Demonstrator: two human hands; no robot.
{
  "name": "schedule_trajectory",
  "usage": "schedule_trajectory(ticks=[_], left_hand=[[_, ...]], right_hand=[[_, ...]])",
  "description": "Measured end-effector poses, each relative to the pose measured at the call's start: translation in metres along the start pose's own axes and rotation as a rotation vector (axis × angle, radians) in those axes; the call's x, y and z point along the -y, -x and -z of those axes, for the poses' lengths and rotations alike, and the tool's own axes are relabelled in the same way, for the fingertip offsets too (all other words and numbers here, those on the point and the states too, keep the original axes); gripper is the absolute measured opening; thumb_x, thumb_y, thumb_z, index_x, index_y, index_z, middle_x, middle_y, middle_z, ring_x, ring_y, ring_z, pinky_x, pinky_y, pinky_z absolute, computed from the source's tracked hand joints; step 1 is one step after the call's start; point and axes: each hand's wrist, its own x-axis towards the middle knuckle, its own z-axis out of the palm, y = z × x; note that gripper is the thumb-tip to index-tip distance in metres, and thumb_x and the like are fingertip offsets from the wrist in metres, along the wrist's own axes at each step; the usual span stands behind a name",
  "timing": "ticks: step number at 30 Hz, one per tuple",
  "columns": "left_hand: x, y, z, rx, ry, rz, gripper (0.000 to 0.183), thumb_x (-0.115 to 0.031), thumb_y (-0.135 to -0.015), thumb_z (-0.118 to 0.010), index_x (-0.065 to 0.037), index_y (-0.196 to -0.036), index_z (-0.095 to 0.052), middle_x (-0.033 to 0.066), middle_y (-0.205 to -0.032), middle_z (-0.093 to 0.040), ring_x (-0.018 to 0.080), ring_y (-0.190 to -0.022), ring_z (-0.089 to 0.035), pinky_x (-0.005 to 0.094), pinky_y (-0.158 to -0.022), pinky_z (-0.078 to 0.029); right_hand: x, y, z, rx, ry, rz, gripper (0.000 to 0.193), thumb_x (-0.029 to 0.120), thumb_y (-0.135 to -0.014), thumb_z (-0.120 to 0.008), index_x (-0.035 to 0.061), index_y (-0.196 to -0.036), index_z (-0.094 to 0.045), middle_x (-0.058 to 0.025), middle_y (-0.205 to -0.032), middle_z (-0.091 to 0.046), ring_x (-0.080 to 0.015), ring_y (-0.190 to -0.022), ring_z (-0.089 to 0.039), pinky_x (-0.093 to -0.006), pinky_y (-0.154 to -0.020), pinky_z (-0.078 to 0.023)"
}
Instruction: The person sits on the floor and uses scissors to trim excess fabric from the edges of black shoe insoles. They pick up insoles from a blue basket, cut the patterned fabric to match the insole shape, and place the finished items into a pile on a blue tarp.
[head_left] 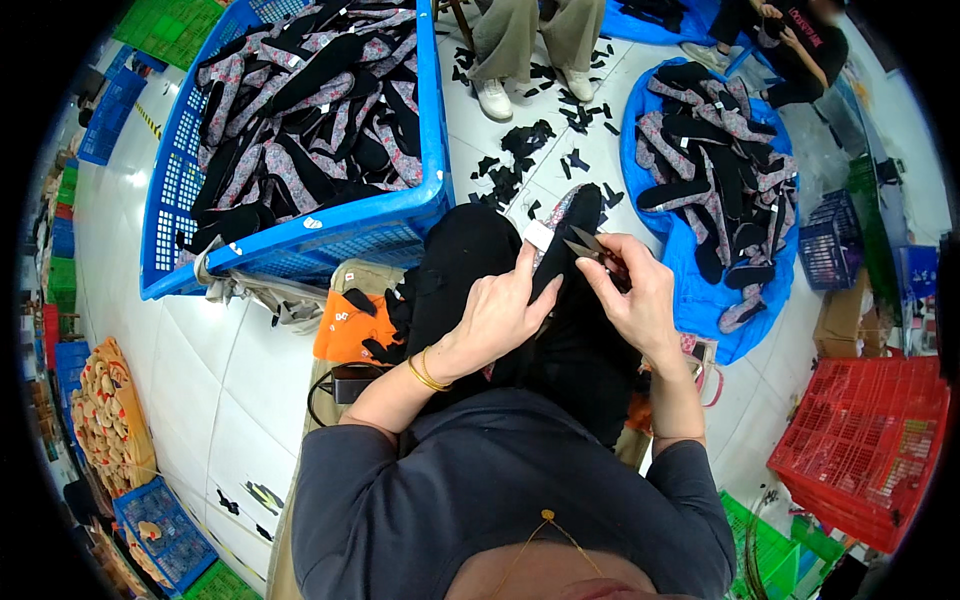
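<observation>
My left hand, with gold bangles at the wrist, holds a sock-shaped fabric piece over my lap. The piece is black with a floral print along one side; its near end blends into my black trousers. A white patch sits at my left index fingertip; whether it is a finger wrap or a label I cannot tell. My right hand is closed around small dark scissors, whose blades point left at the black fabric. The blades look slightly apart, and the fingers partly hide the handles.
A large blue crate piled with similar pieces stands front left. More lie on a blue sheet at the right. Black scraps litter the floor ahead, near another person's shoes. An orange cloth lies left; red crates stand right.
</observation>
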Motion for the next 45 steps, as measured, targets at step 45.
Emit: schedule_trajectory(ticks=[45], left_hand=[[0.452,-0.209,0.122,0.391,-1.010,0.531,0.038,-0.015,-0.095,-0.044,-0.011,-0.132,-0.049,0.0167,-0.115,-0.065,0.0302,-0.101,-0.067,0.0405,-0.081,-0.055]], right_hand=[[-0.228,-0.013,-0.024,-0.269,-1.608,-0.629,0.018,0.020,-0.103,-0.045,0.0085,-0.111,-0.056,0.0033,-0.068,-0.044,-0.0045,-0.039,-0.028,-0.0199,-0.030,-0.023]])
